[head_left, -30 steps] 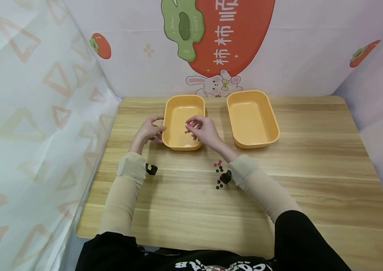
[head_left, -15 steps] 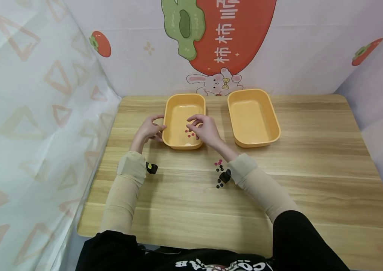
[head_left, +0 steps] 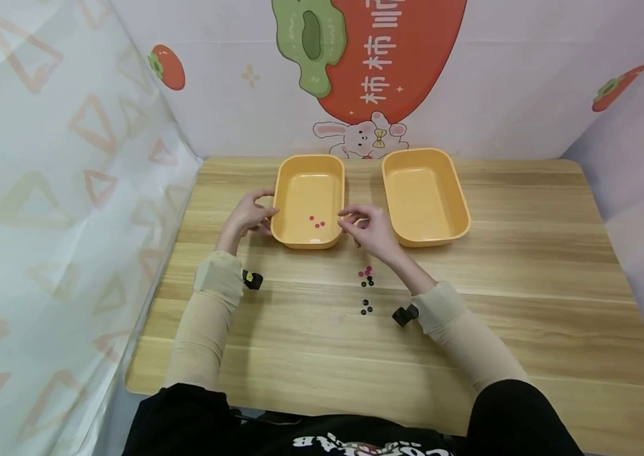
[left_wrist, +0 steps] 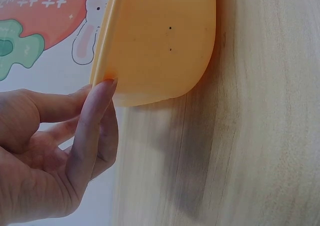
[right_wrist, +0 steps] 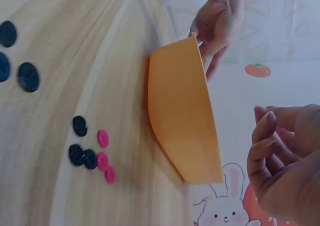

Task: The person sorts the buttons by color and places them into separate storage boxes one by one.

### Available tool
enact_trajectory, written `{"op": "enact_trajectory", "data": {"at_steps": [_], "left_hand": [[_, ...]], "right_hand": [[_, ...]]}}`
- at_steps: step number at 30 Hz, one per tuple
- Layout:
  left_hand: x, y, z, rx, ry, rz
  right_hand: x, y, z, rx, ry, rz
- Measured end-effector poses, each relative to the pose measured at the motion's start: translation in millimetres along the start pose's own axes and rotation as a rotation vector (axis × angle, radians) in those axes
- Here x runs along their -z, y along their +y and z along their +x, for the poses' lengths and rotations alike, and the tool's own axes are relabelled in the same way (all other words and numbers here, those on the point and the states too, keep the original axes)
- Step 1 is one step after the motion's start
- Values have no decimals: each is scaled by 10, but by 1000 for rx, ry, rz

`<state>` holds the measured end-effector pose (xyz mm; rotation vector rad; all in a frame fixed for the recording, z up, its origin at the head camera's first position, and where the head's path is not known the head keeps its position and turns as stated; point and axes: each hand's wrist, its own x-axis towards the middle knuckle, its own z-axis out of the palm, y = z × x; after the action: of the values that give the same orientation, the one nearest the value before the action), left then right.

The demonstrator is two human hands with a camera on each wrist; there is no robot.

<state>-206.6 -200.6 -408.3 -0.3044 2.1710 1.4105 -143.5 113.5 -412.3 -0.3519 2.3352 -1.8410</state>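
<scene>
While the right hand [head_left: 373, 230] is being held empty, one tray [head_left: 309, 187] is being pinched, seemingly steadied, by the left hand [head_left: 247, 215].

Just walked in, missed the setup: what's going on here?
A person's left hand holds the rim of the left yellow tray, where three pink buttons lie. Their right hand is by its right rim, holding nothing visible. Three loose pink buttons and six black buttons lie on the table. The right yellow tray shows no buttons.
</scene>
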Motion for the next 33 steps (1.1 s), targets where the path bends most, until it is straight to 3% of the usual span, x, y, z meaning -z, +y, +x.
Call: {"op": "enact_trajectory", "data": {"at_steps": [15,26,30,33], "left_hand": [[38,57,16,-5,5,22],[22,2,-16,9,6,14],[17,-6,-22,2,7,21],[20,-9,-21,4,9,22]], "right_hand": [[237,333,-588,-50,-88,-174],[139,501,-732,-36,-247,-381],[106,525,-743,-27,-260,-483],[89,549,-747,-21,-254,-498]]}}
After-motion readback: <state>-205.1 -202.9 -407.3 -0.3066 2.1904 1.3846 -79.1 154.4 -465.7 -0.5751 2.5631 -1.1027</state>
